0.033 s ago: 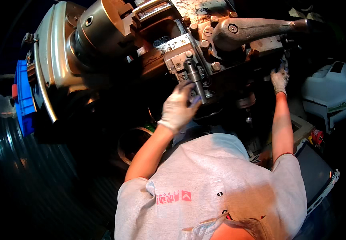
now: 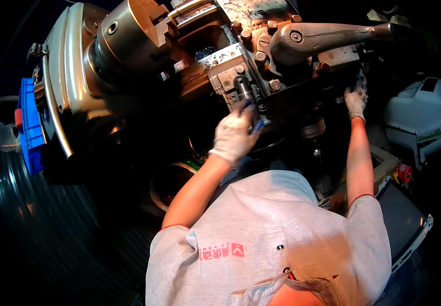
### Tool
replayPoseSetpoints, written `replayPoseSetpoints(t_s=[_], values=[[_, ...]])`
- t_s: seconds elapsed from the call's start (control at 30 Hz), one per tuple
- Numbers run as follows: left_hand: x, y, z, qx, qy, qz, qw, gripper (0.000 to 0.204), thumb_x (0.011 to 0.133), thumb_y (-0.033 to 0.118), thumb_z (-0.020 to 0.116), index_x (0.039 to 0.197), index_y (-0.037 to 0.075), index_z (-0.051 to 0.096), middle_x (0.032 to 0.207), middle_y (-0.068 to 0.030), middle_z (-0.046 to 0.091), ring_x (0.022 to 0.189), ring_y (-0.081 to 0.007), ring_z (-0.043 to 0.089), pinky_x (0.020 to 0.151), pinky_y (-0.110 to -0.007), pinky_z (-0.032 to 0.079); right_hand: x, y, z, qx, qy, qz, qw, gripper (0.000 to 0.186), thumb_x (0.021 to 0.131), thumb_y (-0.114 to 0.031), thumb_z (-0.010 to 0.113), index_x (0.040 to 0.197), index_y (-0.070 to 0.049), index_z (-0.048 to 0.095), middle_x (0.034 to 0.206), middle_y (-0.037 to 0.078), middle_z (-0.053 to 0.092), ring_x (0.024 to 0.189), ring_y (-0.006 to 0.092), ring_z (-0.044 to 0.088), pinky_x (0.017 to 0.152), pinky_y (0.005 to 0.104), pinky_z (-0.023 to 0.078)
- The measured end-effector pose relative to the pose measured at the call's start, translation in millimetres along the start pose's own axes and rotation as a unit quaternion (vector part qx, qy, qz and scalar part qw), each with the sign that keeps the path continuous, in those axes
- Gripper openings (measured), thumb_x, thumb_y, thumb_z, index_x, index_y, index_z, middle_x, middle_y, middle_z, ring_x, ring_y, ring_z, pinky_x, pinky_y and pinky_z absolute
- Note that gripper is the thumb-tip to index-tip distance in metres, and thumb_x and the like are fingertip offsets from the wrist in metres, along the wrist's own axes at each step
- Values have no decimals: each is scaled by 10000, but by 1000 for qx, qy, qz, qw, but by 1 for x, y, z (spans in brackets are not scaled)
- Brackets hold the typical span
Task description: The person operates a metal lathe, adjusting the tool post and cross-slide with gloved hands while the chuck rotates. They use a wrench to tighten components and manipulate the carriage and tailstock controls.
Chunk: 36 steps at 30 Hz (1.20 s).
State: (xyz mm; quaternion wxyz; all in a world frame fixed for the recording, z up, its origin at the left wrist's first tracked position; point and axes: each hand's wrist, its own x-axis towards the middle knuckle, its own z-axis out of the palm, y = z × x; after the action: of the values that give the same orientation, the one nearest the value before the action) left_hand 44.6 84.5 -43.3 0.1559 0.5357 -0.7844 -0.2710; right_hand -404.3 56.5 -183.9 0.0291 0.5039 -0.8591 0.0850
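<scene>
My left hand point(image 2: 235, 133), in a pale glove with dark blue fingertips, is closed round the lower end of a short metal lever point(image 2: 244, 87). The lever slants down from the front of a lathe slide point(image 2: 224, 83), and my fingers hide its lower part. Over to the right, my right hand point(image 2: 357, 101), gloved too, is up against the dark right end of the lathe carriage. Its fingers are bent round something there that shadow and the glove hide. A small light knob point(image 2: 340, 100) sits just left of that hand.
The lathe chuck point(image 2: 131, 38) and headstock point(image 2: 70, 61) stand at the upper left. A large clamp handle point(image 2: 327, 40) crosses the tool post. A blue bin point(image 2: 29, 125) is at far left, a whitish plastic container point(image 2: 419, 115) at right, a dark flat panel point(image 2: 399, 219) below it.
My left hand has shifted slightly right, and its fingers, looser before, now wrap the lever's lower end. My right hand stays in place.
</scene>
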Motion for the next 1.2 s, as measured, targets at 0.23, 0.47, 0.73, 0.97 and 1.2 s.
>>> replayPoseSetpoints(t_s=[0.23,0.47,0.73,0.97,1.2], values=[[42,-1,67,271,-94,18,958,149,801,86,568,823,100,715,785,-99,694,696,-245,692,533,-387,534,-6,-7,3,3,-14,37,999,684,848,-285,588,1459,-78,364,1482,218,378,1327,402,405,1096,462,351],[49,10,63,370,-191,102,903,273,835,141,550,1013,9,709,1031,-220,659,1061,-428,552,851,-682,249,-3,8,16,-12,83,-49,995,643,865,-274,575,1447,-89,376,1440,220,425,1283,397,436,1062,475,365],[41,-7,64,207,-89,40,973,319,882,124,512,1134,-26,638,1258,-279,553,900,-417,664,672,-474,554,-2,2,11,-28,5,28,999,706,851,-302,580,1484,-125,322,1465,219,382,1267,445,429,1048,504,383],[26,-28,47,-9,41,179,983,553,669,270,795,1094,23,540,1103,-222,580,766,-379,646,664,-448,539,-3,-4,2,-42,-15,39,998,628,854,-268,578,1425,-71,407,1418,233,442,1256,424,450,1050,469,381],[15,-10,-12,-231,85,57,967,575,735,201,819,1159,41,467,1019,-135,654,828,-214,688,734,-339,572,-6,-11,-5,-10,-1,19,1000,614,838,-263,591,1389,-43,431,1330,270,470,1179,451,475,1012,498,391]])
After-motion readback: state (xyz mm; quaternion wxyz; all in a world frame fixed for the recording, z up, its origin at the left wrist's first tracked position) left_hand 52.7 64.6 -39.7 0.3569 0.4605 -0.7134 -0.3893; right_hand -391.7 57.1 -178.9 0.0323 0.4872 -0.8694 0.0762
